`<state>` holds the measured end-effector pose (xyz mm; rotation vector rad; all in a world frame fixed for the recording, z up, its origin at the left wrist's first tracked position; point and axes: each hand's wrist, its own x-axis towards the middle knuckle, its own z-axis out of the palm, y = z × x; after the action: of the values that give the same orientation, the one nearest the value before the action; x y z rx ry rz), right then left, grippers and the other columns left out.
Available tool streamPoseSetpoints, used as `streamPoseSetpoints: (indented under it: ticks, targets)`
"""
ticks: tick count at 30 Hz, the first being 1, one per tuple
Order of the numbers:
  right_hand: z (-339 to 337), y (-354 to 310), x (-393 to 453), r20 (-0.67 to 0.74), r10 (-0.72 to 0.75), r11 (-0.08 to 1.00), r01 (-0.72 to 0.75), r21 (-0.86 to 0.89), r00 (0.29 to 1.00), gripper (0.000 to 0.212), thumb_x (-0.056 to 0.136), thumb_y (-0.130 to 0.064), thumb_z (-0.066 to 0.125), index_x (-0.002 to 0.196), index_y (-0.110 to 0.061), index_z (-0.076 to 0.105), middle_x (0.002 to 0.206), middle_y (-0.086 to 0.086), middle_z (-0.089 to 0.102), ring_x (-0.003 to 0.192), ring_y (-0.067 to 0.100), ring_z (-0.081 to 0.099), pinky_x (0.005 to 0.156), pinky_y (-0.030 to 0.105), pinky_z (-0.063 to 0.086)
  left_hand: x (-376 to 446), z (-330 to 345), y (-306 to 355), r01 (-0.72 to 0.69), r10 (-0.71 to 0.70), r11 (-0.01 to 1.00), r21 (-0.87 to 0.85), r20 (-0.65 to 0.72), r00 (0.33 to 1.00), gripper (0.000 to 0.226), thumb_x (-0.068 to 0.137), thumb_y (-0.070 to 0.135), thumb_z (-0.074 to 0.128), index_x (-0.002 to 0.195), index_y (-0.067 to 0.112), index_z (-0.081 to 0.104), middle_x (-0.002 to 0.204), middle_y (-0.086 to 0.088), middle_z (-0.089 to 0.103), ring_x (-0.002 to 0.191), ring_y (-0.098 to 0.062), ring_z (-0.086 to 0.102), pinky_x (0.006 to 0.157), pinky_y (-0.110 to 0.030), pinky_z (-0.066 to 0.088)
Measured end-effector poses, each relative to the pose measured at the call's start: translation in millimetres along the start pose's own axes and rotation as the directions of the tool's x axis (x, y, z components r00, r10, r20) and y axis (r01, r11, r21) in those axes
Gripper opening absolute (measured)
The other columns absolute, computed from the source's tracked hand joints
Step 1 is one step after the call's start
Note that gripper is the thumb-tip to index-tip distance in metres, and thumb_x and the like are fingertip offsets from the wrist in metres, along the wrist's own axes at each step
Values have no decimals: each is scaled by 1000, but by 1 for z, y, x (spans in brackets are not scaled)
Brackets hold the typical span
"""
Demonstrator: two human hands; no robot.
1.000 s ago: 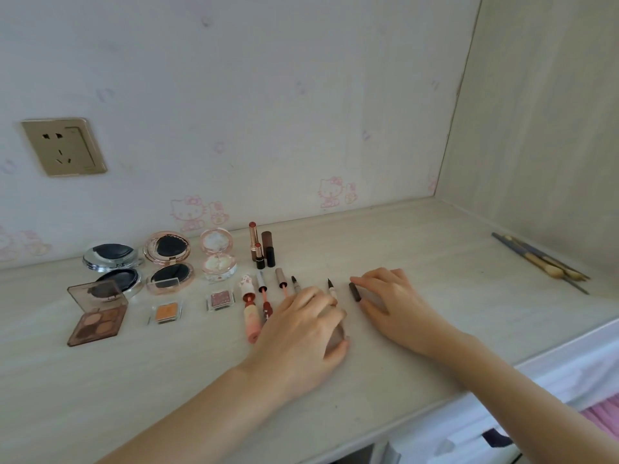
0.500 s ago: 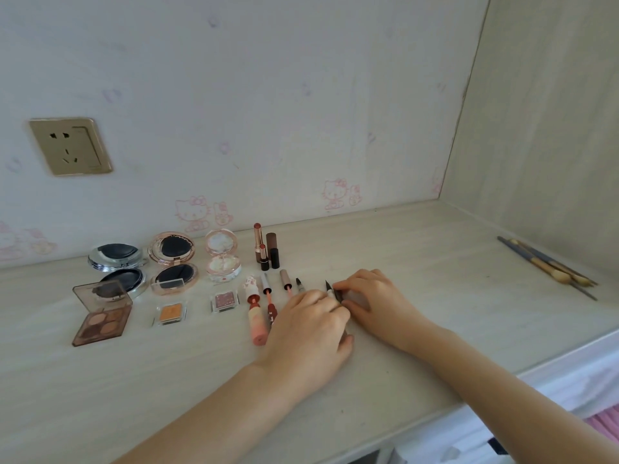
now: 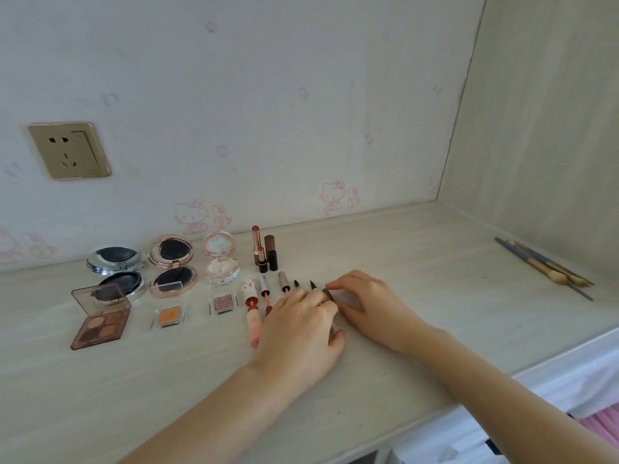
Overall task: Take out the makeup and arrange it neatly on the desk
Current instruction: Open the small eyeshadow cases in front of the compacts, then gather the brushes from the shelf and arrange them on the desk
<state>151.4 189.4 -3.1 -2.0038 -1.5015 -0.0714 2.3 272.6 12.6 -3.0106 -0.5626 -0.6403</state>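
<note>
Makeup lies in rows on the pale wooden desk (image 3: 418, 283). Open compacts (image 3: 172, 262) stand at the back left, an eyeshadow palette (image 3: 100, 318) and small pans (image 3: 167, 316) in front. Two lipsticks (image 3: 264, 254) stand upright. A row of pens and lip wands (image 3: 266, 291) lies right of them. My left hand (image 3: 298, 333) lies palm down over the lower ends of these pens. My right hand (image 3: 371, 303) pinches the tip of a dark brown pencil (image 3: 326, 293) at the row's right end, touching my left fingers.
Several makeup brushes (image 3: 546, 266) lie at the far right by the side wall. A wall socket (image 3: 68, 150) sits on the back wall at left. The desk's front edge (image 3: 502, 390) runs diagonally at lower right, with pink cloth (image 3: 603, 426) below it.
My right hand has slid left with the brown pencil, closing the gap to the row of pens. My left hand has stayed over the pens.
</note>
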Motion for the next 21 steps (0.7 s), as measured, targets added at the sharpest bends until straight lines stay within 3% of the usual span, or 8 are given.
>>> streamPoseSetpoints:
  ticks: [3,4,6,8,16,21]
  targets:
    - [-8,7,-4,4,28,999,-28,-22,1000,32,86,-11,61,118,-15,64,116,0,61,107,13,58,91,11,36,2,0,3,-16,15,1000,-10,-30,999,30,85,47,50,107,32,64,109,17,59,108,-7,49,58,-17,11]
    - [-11,10,-6,7,44,999,-43,-32,999,31,87,-13,61,118,-16,64,117,-1,61,107,12,58,90,9,34,5,2,4,-34,32,999,-35,-32,999,30,86,45,48,108,30,64,110,16,60,109,-8,48,61,-18,19]
    - [-21,18,-12,8,72,996,-72,-56,997,30,89,-17,60,119,-17,64,118,-2,61,108,12,58,89,9,33,13,6,6,-67,66,991,-113,-6,998,30,89,39,46,109,27,63,112,14,60,111,-10,46,81,-25,38]
    - [-33,27,-19,7,104,991,-103,-85,995,29,91,-21,59,120,-19,63,119,-4,61,110,12,57,90,10,34,21,8,11,-83,84,984,-159,1,996,28,90,35,45,110,25,63,113,13,61,112,-11,46,89,-29,42]
    - [-93,74,-61,-36,305,929,-305,-209,952,29,94,-29,53,122,-27,60,124,-11,60,116,9,53,94,16,34,63,24,61,-234,244,935,-265,5,970,27,90,24,45,110,23,63,114,8,63,112,-15,49,82,-30,46]
    - [-128,100,-81,-82,395,873,-402,-276,915,29,94,-26,55,122,-23,61,124,-6,62,115,12,55,96,18,33,98,39,100,-347,371,904,-251,51,927,27,90,19,45,112,18,63,114,-1,63,111,-23,51,83,-35,49]
